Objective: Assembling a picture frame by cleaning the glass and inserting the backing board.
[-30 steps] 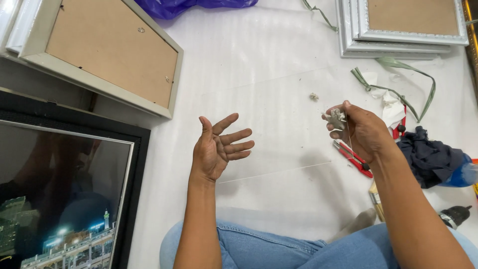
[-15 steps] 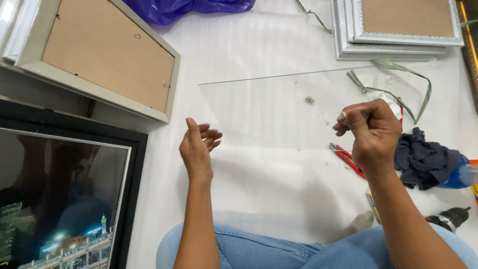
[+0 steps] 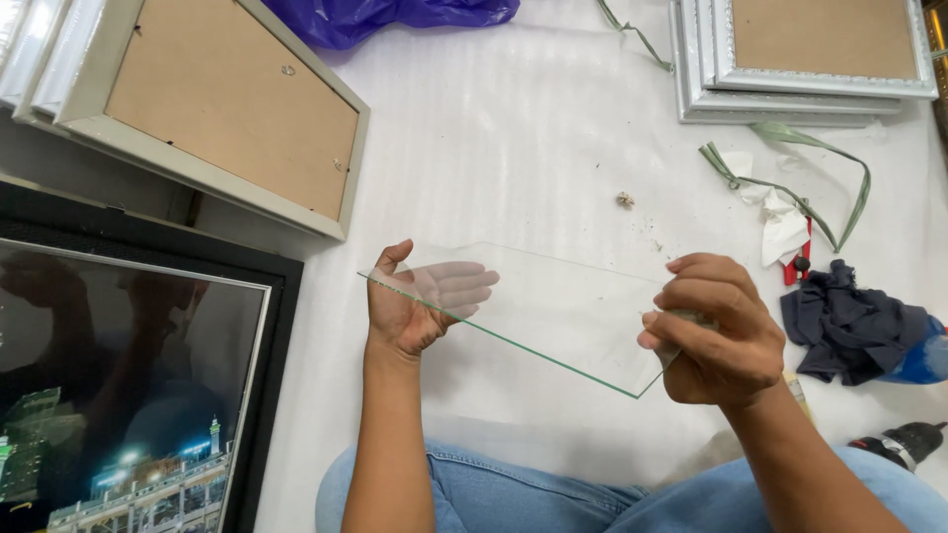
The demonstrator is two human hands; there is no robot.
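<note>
A clear rectangular glass pane is lifted above the white sheet, tilted with its near edge toward me. My left hand holds its left end, thumb on top and fingers spread beneath, visible through the glass. My right hand grips the pane's right corner with curled fingers. A small grey bit also seems pinched in that hand, but I cannot make it out. My forearms rise from my blue-jeaned lap.
A black-framed picture lies at the left, with pale frames face down above it. More silver frames are stacked top right. A dark cloth, white paper, green strap and red-handled tool lie right. A purple bag sits far.
The glass pane has come up off the sheet. My left hand closed onto its left end, and my right hand dropped lower to grip its right corner.
</note>
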